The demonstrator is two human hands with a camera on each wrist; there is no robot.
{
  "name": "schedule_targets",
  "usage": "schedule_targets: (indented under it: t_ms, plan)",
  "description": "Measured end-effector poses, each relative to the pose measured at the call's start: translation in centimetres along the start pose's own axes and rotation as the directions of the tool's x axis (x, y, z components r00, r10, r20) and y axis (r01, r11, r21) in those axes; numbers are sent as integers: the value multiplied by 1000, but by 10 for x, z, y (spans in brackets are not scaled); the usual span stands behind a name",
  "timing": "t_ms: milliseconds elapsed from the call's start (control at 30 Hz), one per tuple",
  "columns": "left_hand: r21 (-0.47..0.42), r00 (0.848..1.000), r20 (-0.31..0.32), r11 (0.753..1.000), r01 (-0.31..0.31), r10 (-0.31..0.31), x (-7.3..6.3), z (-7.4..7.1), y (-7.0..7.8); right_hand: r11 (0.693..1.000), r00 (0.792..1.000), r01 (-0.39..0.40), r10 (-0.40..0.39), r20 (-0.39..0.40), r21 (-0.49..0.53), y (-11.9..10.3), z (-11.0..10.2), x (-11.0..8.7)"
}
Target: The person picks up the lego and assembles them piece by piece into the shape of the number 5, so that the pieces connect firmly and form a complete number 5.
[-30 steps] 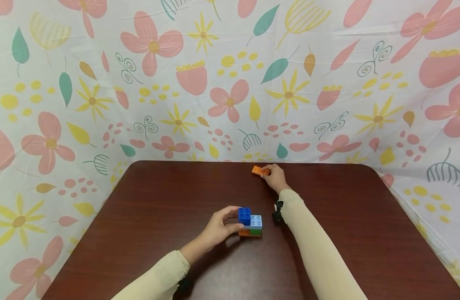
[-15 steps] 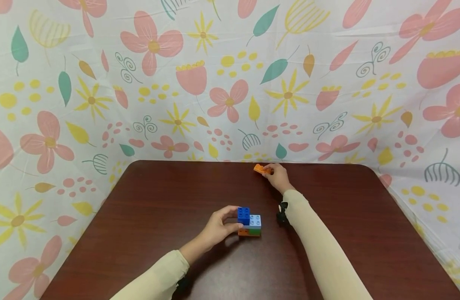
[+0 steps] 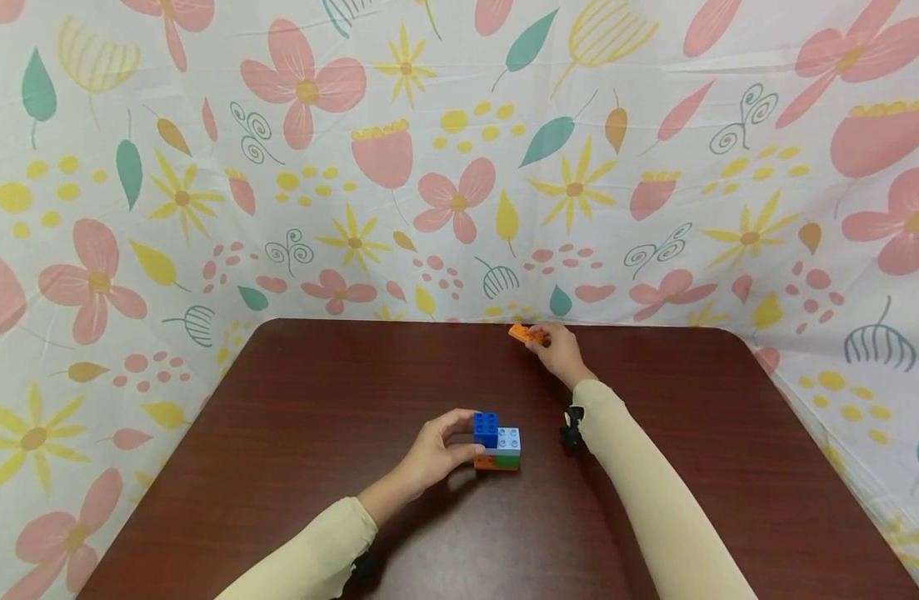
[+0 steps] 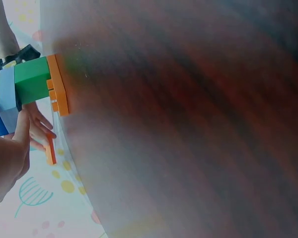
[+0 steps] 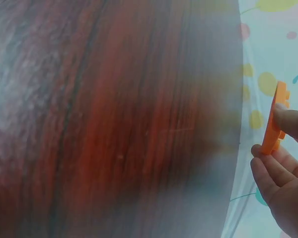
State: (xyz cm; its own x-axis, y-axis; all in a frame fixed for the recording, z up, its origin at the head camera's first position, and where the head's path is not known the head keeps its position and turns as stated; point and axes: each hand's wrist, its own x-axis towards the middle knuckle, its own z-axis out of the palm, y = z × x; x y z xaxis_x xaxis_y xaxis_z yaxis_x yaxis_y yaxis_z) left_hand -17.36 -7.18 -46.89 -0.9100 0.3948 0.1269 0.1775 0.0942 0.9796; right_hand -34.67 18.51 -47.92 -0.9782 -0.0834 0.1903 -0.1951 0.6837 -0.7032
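Near the far edge of the table (image 3: 339, 375), a flat, studded orange brick (image 3: 521, 332) was pinched between thumb and fingers of the right hand (image 3: 560, 350), tilted and apparently off the surface. Taking it up looked like the step in hand; the next move called for a firm pinch. Nearer the person, the left hand (image 3: 432, 447) gripped the upper part of a multicoloured stack (image 3: 509, 439), dark blue brick (image 3: 485, 430) topmost.
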Motion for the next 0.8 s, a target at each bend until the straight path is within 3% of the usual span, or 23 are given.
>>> schedule_targets:
  t_ms: [233, 467, 800]
  plan:
    - [-8, 1000, 8, 1000, -6, 6, 2, -1, -7, 998, 998, 60, -60, -4, 11, -1, -6, -6]
    - [-2, 1000, 18, 1000, 6, -6, -8, 0, 24, 995, 995, 96, -96, 5, -15, 3, -12, -11]
    - [2, 1000, 11, 1000, 5, -5, -7, 0, 24, 993, 996, 63, -57, 64, -97, 1, -16, -18]
